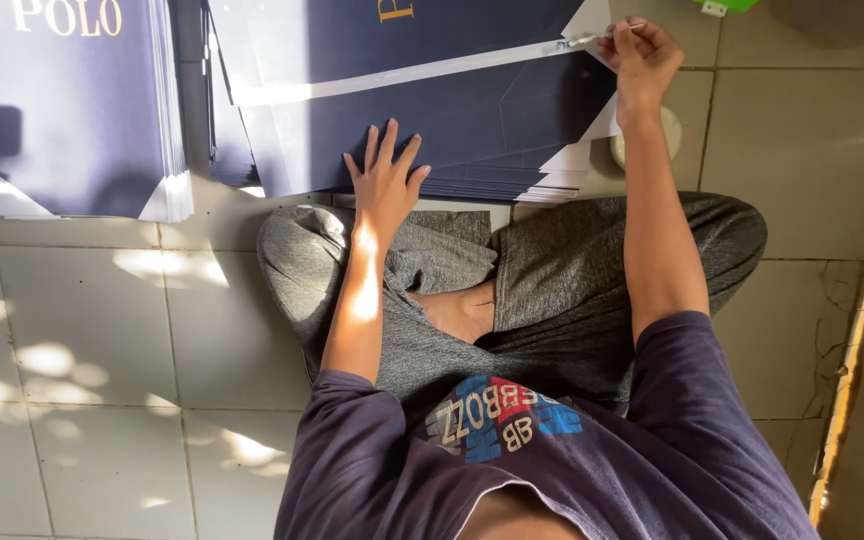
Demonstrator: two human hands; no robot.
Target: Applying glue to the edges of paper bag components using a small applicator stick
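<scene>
Crossed legs [512,290] on tiled floor [102,380]. Left hand [384,180] flat, fingers spread, pinning navy sheet stack [452,130] steady. Right hand [640,55] grip clamped on thin tool [582,41] at white strip [402,75].

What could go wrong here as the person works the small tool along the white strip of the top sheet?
1. The left hand presses only the near edge of the top sheet; the far end could shift under the tool.
2. The right hand is at full stretch, so the stroke may wander off the white strip.
3. The stack is already fanned and might slide.
</scene>
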